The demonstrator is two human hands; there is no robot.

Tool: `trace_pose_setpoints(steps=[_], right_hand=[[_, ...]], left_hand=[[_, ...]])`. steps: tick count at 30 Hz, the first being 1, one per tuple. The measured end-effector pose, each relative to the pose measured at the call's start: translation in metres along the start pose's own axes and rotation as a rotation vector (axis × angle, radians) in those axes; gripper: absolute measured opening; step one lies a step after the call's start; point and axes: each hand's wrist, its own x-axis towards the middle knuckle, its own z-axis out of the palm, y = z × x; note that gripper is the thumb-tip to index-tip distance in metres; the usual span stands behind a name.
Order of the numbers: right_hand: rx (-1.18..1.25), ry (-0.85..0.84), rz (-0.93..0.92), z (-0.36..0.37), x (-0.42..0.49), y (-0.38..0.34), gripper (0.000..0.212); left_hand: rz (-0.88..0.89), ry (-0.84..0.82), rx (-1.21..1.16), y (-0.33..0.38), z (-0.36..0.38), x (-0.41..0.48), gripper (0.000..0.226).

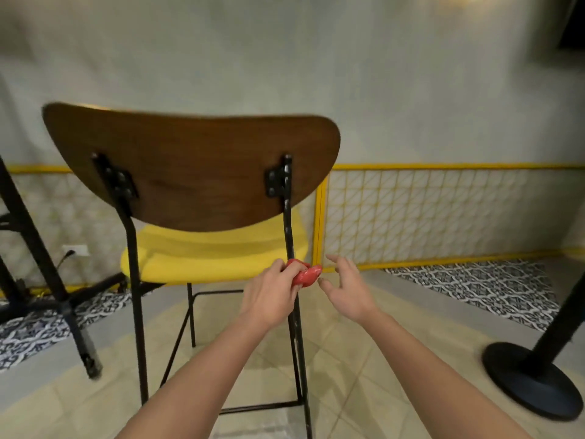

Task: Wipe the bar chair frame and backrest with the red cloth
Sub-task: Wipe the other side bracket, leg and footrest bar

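Note:
The bar chair stands in front of me with its back toward me: a brown wooden backrest [193,166], a yellow seat [205,251] and a black metal frame [134,280]. My left hand [269,296] grips the bunched red cloth [305,275] against the frame's right rear upright [288,223], level with the seat. My right hand [343,286] hovers just right of the cloth with its fingers spread and relaxed, holding nothing.
A black table leg and cross base [63,299] stand close on the left. A black round pedestal base [531,378] sits on the floor at the right. A wall with a yellow-trimmed tiled panel [443,213] is behind the chair.

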Motion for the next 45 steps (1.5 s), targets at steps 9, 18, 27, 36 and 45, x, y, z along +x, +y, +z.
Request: trace_pose_setpoints(steps=[9,18,27,36,45], right_hand=[[0.080,0.104,-0.138,-0.053,0.037,-0.058,0.053],[0.072,0.119,-0.215,-0.066,0.061,-0.089,0.054],[0.029,0.080,-0.235,-0.056,0.073,-0.094,0.055],[0.036,0.110,-0.253,-0.055,0.079,-0.104,0.060],[0.037,0.084,-0.240,-0.053,0.074,-0.098,0.061]], left_hand=[[0.033,0.351,0.081,0.013,-0.097,0.063,0.033],[-0.041,0.456,0.071,0.010,-0.111,0.093,0.036],[-0.122,0.352,-0.081,0.008,-0.078,0.092,0.030],[-0.170,0.542,-0.327,0.016,-0.098,0.096,0.031],[-0.313,0.514,-0.442,0.026,-0.085,0.090,0.039]])
